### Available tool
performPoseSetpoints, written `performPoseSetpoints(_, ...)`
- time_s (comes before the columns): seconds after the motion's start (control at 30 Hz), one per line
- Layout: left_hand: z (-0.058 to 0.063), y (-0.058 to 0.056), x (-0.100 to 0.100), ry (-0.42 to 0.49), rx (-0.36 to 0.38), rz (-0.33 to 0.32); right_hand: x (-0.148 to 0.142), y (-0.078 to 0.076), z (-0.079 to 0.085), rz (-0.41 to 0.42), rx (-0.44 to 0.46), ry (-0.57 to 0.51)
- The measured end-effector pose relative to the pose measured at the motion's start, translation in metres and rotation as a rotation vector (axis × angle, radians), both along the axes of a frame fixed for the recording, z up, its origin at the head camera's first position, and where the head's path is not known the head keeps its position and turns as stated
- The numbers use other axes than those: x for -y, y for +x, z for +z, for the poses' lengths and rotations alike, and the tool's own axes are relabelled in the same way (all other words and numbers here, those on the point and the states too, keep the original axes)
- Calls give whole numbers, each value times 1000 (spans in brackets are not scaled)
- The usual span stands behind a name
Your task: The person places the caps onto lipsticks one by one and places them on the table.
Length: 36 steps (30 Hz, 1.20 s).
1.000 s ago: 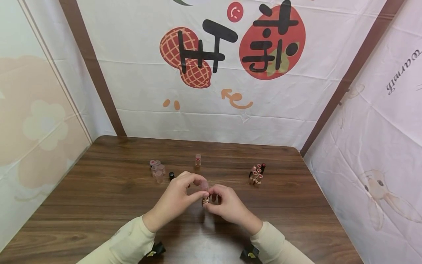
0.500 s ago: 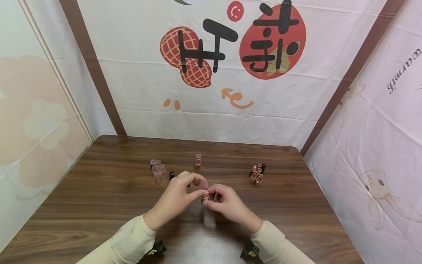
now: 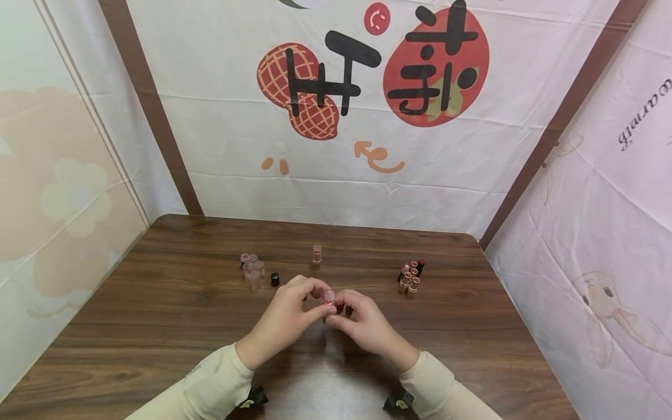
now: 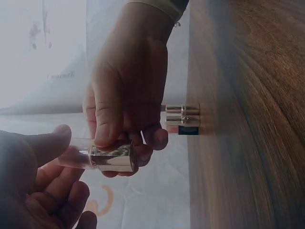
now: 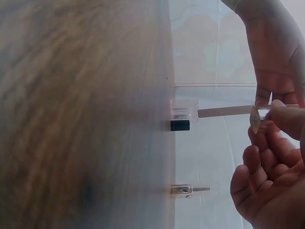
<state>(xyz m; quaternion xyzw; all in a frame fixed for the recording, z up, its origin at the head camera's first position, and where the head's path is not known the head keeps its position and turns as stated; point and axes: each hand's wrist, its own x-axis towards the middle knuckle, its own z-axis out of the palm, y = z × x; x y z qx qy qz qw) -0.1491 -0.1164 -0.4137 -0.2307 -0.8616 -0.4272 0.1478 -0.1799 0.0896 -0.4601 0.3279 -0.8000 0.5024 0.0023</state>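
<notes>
tilted since the earlier frame, the lipstick (image 4: 97,158) turns the end of its clear cap (image 3: 329,296) up toward the head view. it is held above the bench (image 3: 131,326), well in from the far edge, roughly midway between left and right edges. the left hand (image 3: 286,315) has fingers pinched around the clear cap; the right hand (image 3: 370,328) has fingers curled round the gold case (image 4: 116,160). keeping both parts in one straight line, with even, gentle pressure, would probably work best.

From where I stand: a fabric-walled booth (image 3: 236,195), wider premises undetermined. Creased, cartoon-printed hangings (image 3: 556,233) stand along three sides of a wood-grain table (image 3: 131,326).
</notes>
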Motion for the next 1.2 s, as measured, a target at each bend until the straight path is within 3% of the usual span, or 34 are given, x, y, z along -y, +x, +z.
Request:
performPoseSetpoints(0.53, -3, 2, 0, 8, -65, 16, 1, 2, 0, 22, -90, -17)
performPoseSetpoints(0.83, -3, 1, -3, 21, -112, -23, 1, 2, 2, 12, -189, -19)
performPoseSetpoints(0.9, -4, 1, -3, 22, -112, -21, 1, 1, 2, 10, -220, 4)
performPoseSetpoints(1.1, 0, 3, -4, 5, -103, -12, 1, 0, 8, -45, -426, 163)
performPoseSetpoints(1.2, 1, 4, -5, 4, -113, -13, 1, 1, 12, -69, -425, 186)
